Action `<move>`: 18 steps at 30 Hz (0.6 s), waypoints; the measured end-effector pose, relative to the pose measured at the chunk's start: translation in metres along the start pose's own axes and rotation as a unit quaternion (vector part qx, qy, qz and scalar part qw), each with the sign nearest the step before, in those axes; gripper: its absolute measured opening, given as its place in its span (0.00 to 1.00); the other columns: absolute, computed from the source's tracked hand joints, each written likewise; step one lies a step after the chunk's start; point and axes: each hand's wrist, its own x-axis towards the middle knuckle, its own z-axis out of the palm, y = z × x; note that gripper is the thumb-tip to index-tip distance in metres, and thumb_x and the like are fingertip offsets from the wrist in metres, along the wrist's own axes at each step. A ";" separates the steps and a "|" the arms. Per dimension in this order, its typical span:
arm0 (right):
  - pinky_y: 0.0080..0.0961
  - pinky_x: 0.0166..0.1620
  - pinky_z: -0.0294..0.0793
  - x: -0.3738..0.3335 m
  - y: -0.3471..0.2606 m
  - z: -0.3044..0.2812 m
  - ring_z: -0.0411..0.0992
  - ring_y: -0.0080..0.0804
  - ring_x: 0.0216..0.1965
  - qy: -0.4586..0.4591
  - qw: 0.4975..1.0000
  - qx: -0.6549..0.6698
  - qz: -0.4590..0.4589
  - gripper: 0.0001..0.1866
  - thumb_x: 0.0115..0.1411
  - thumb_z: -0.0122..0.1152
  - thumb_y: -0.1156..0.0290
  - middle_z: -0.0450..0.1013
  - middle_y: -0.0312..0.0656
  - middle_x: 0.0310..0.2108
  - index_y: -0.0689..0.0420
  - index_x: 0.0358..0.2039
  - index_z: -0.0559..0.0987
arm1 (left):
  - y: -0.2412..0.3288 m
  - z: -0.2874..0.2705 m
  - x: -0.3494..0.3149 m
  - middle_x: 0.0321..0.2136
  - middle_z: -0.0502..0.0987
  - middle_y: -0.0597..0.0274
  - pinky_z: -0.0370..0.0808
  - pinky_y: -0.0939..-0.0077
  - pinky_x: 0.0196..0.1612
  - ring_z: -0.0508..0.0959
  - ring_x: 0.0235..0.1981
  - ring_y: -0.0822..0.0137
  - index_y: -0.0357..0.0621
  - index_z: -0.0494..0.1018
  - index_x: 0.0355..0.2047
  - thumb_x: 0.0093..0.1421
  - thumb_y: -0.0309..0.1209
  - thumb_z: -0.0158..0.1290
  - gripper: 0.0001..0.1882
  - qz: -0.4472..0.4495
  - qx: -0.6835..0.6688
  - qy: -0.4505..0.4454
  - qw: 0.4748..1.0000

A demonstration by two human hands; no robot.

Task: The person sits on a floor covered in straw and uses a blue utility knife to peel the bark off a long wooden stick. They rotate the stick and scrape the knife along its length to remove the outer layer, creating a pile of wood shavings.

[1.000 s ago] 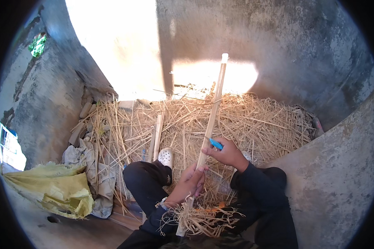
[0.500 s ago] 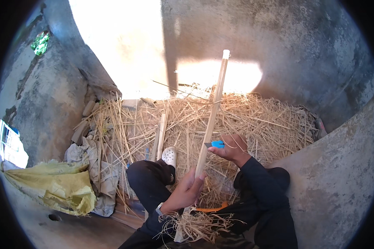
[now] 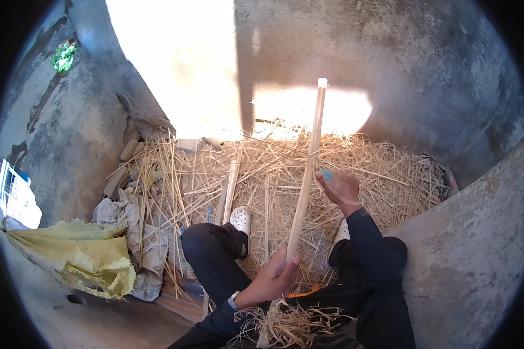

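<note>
My left hand is closed around the lower end of a long, pale wooden strip, which leans slightly right as it rises and has a whitish top end. In my right hand is a blue-handled cutter knife, partly hidden by the fingers and blurred. The knife is close to the strip's right edge about midway up; I cannot tell whether its blade touches. Curly shavings are bunched on my lap below my left hand. An orange object shows partly beside them.
Loose straw-like strips cover the floor ahead, with flat wooden pieces among them. A torn yellow sack lies at the left beside a crumpled grey sheet. Concrete walls stand behind and to the right.
My right hand has moved up and slightly right along the strip with the knife. The left hand and the strip's lower end have shifted a little to the right.
</note>
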 end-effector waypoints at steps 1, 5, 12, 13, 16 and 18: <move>0.39 0.25 0.71 0.004 0.003 -0.003 0.72 0.44 0.18 -0.015 0.999 -0.018 0.021 0.39 0.53 0.45 0.26 0.69 0.44 0.13 0.55 0.20 0.79 | -0.001 0.001 -0.002 0.14 0.61 0.72 0.61 0.86 0.12 0.62 0.09 0.80 0.43 0.57 0.38 0.71 0.38 0.39 0.11 0.004 -0.008 -0.007 1.000; 0.40 0.22 0.68 0.011 0.013 -0.005 0.71 0.41 0.16 -0.042 0.995 -0.054 0.074 0.43 0.52 0.41 0.23 0.68 0.44 0.11 0.56 0.17 0.78 | -0.003 0.011 -0.002 0.15 0.61 0.71 0.61 0.87 0.12 0.62 0.09 0.80 0.44 0.58 0.38 0.71 0.38 0.38 0.11 0.010 -0.035 -0.012 0.999; 0.31 0.13 0.55 0.008 0.014 0.009 0.56 0.29 0.08 -0.113 0.937 0.269 0.193 0.43 0.54 0.33 0.22 0.55 0.34 0.07 0.53 0.10 0.62 | -0.004 0.013 0.010 0.15 0.60 0.72 0.60 0.86 0.12 0.61 0.10 0.80 0.44 0.58 0.38 0.71 0.38 0.39 0.11 0.014 -0.028 -0.005 1.000; 0.27 0.12 0.52 0.010 0.002 -0.003 0.53 0.26 0.07 -0.220 0.848 0.412 0.251 0.42 0.53 0.32 0.21 0.52 0.32 0.07 0.51 0.10 0.59 | -0.002 0.009 0.011 0.14 0.60 0.72 0.60 0.86 0.13 0.61 0.09 0.80 0.44 0.59 0.38 0.71 0.38 0.39 0.11 0.006 -0.045 0.003 0.999; 0.19 0.10 0.45 0.004 -0.004 -0.021 0.46 0.18 0.05 -0.358 0.652 0.592 0.311 0.40 0.52 0.32 0.20 0.48 0.28 0.06 0.47 0.10 0.52 | -0.002 0.004 0.017 0.13 0.59 0.73 0.60 0.85 0.13 0.59 0.08 0.79 0.45 0.60 0.38 0.71 0.39 0.40 0.11 -0.013 -0.098 -0.002 0.995; 0.20 0.12 0.48 0.002 -0.003 -0.021 0.49 0.20 0.07 -0.323 0.699 0.571 0.284 0.40 0.53 0.31 0.21 0.50 0.30 0.07 0.49 0.11 0.55 | -0.008 -0.004 0.023 0.13 0.58 0.73 0.60 0.84 0.13 0.58 0.07 0.78 0.45 0.60 0.38 0.71 0.39 0.39 0.11 -0.014 -0.118 -0.014 0.993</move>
